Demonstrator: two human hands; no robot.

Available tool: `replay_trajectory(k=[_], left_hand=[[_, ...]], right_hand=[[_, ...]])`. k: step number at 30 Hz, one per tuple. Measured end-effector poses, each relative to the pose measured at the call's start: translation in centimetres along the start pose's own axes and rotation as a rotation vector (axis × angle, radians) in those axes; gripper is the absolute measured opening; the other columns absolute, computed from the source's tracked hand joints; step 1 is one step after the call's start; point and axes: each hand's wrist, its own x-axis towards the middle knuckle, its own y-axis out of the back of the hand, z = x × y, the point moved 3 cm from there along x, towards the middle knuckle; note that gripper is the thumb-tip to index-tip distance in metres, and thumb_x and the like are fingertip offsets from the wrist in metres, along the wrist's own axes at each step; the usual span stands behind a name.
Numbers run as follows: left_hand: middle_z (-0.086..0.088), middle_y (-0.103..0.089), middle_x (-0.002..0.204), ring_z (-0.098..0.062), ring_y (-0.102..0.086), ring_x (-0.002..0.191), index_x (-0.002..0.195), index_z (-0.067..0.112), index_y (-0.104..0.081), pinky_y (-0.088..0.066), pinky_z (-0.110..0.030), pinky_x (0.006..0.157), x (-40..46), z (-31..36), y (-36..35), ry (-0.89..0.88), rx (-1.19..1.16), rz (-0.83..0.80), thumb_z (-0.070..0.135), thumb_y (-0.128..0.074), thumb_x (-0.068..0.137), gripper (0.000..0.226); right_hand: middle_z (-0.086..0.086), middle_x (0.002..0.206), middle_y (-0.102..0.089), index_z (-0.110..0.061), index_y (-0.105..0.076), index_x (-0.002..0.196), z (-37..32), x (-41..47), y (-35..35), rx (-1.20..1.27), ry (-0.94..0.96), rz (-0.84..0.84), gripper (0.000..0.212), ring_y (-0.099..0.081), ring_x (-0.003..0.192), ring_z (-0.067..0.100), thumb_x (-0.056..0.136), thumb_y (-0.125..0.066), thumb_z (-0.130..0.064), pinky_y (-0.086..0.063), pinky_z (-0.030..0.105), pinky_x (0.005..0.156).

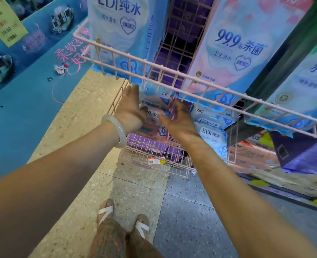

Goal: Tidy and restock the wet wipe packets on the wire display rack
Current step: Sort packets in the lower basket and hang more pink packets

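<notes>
A pink wire display rack (pixel 191 77) stands in front of me, with an upper shelf and a lower basket (pixel 154 155). Big blue wet wipe packets (pixel 116 34) and pink "99.9%" packets (pixel 237 53) stand upright on the upper shelf. Smaller pink packets (pixel 154 117) lie stacked in the lower basket, with blue packets (pixel 212 135) to their right. My left hand (pixel 129 108) is open, fingers straight, against the left side of the small pink stack. My right hand (pixel 178 120) is at the stack's right side. Its fingertips are blurred, so its grip is unclear.
A blue printed display board (pixel 23 108) runs along the left. Purple packs (pixel 302 157) and cartons sit low at the right. A price tag (pixel 155 161) hangs on the basket front. My sandalled feet (pixel 124 220) stand on the tiled floor just before the rack.
</notes>
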Motion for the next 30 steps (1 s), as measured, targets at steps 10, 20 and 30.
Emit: replay_trajectory(k=[10,20,30], left_hand=[[-0.017,-0.051,0.136,-0.030,-0.046,0.125,0.129,0.010,-0.052,-0.027,-0.023,0.095,-5.2,6.3,-8.2,-0.215,0.153,-0.410,0.016,-0.049,0.090,0.039],[-0.009,-0.061,0.126,-0.030,-0.058,0.111,0.124,0.023,-0.052,-0.035,-0.021,0.077,-5.3,6.3,-10.3,-0.161,0.254,-0.461,0.023,-0.052,0.085,0.039],[-0.016,-0.041,0.145,-0.034,-0.035,0.136,0.135,0.010,-0.040,-0.026,-0.044,0.115,-2.0,8.0,-9.9,0.027,0.028,-0.499,0.017,-0.050,0.087,0.049]], right_hand=[[0.021,0.132,-0.053,-0.010,-0.043,0.131,7.7,-5.2,9.7,-0.441,-0.306,0.138,0.047,-0.052,0.119,0.035,0.089,-0.054,-0.026,-0.041,0.035,0.096],[0.018,0.124,-0.059,-0.008,-0.047,0.121,7.7,-5.2,7.8,-0.391,-0.258,0.085,0.045,-0.055,0.113,0.034,0.084,-0.057,-0.031,-0.047,0.041,0.095],[0.015,0.113,-0.063,0.000,-0.054,0.115,7.3,-2.3,10.9,0.410,-0.382,0.283,0.033,-0.060,0.105,0.032,0.082,-0.061,-0.003,-0.049,0.044,0.095]])
